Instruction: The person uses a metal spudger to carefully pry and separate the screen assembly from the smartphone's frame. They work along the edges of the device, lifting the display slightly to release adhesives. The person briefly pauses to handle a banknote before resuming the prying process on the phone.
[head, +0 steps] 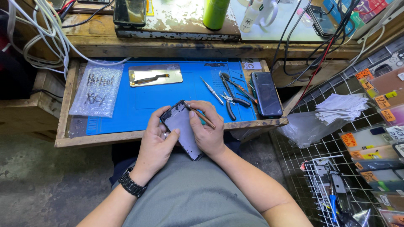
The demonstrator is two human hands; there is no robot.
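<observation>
bubble bag point(96, 89): far left of the open drawer, flat, w/ small parts inside; well apart from our hands.
mat point(139, 105): blue, lines the drawer floor under most items.
screen point(155, 75): silvery panel w/ a flex strip, lies flat at the mat's back, long axis left-right.
left hand point(156, 145): we cradle the phone from below and from its left side; fingers wrapped round the edge, thumb pressed on its face. Grasping, not loose.
phone point(182, 128): dark frame, grey face up, held between both hands just in front of the drawer lip, above our lap. Long axis runs from upper left (far end, over the mat edge) to lower right (near end, by our right palm).
right hand point(207, 134): grips the phone's right edge, and pinches a thin tool w/ thumb and forefinger. Closed on both.
tool point(202, 115): slim brown stick, tip at the phone's top right corner, shaft trailing right over our knuckles.
key relation: the top corner lies up and left of the right hand, which is nearer it; left hand only steadies.
tweezers point(212, 91), cutters point(232, 101): on the mat, right of the hands, untouched.
2nd phone point(266, 94): dark, flat at the drawer's right end.
</observation>
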